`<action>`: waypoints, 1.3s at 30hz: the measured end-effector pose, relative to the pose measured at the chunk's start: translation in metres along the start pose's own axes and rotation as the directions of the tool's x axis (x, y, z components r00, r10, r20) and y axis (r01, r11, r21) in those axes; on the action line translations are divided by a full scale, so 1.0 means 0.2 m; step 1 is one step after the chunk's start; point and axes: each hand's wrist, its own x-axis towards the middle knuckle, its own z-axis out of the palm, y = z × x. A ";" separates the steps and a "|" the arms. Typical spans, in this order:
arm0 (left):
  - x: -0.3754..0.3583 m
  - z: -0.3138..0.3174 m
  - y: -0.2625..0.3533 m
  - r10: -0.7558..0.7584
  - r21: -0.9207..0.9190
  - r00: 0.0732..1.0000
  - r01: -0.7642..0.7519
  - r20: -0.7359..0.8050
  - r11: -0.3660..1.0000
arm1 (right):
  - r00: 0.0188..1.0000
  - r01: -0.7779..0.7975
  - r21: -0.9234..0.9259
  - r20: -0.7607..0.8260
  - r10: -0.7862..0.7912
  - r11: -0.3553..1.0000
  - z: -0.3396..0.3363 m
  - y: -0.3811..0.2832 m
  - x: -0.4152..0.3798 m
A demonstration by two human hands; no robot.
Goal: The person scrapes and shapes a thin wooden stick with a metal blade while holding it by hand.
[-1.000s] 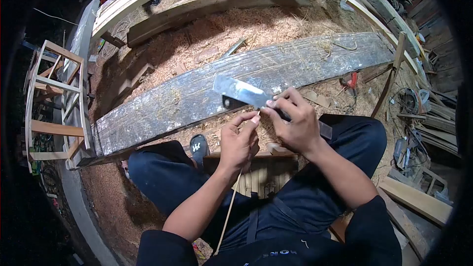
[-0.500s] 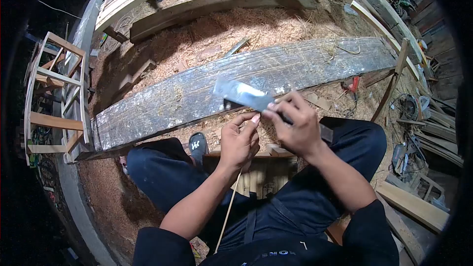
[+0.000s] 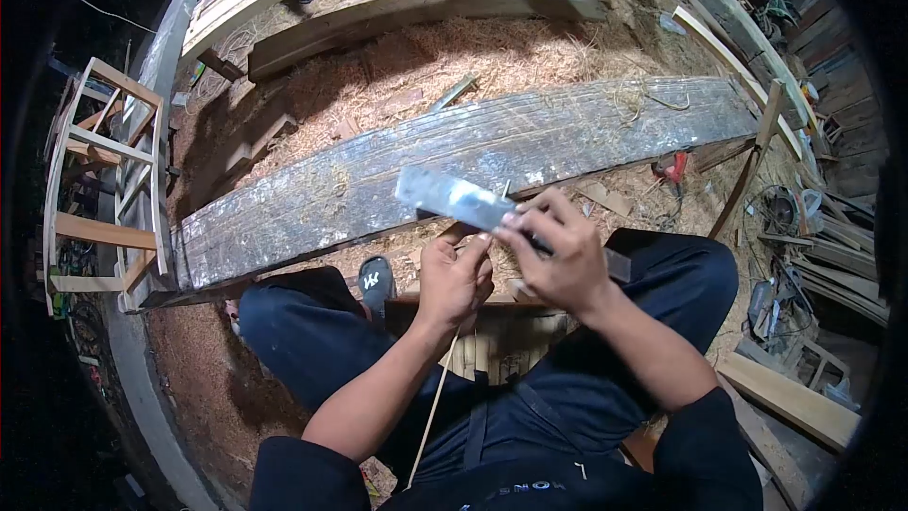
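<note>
By the near edge of the worktop (image 3: 303,215), our left hand (image 3: 454,282) pinches the thin strip (image 3: 433,412), fingers closed; our right hand (image 3: 560,254) grips the knife (image 3: 452,197). We judge the strip light and bendy, best held close to the knife; its pinched part is hidden; whether the knife touches it, we cannot tell.

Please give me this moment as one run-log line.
Left hand: holds thin strip | Right hand: grips flat metal blade | Wooden plank: beyond both hands

blade (image 3: 452,199): glossy metal | strip (image 3: 434,412): matt, wood-like | plank (image 3: 473,147): rough wood
</note>
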 end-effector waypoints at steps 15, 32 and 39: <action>0.01 0.00 0.00 -0.008 0.035 1.000 0.007 0.022 0.999 | 1.000 0.005 -0.002 0.008 -0.005 1.000 0.00 -0.02 -0.02; 0.00 0.00 0.00 0.023 0.052 1.000 -0.023 -0.009 0.998 | 0.997 -0.056 -0.035 -0.058 0.054 0.998 0.01 0.03 0.02; -0.01 -0.02 0.01 -0.006 0.031 1.000 0.005 0.028 0.999 | 0.999 -0.027 -0.020 -0.030 0.026 0.999 0.01 0.03 0.02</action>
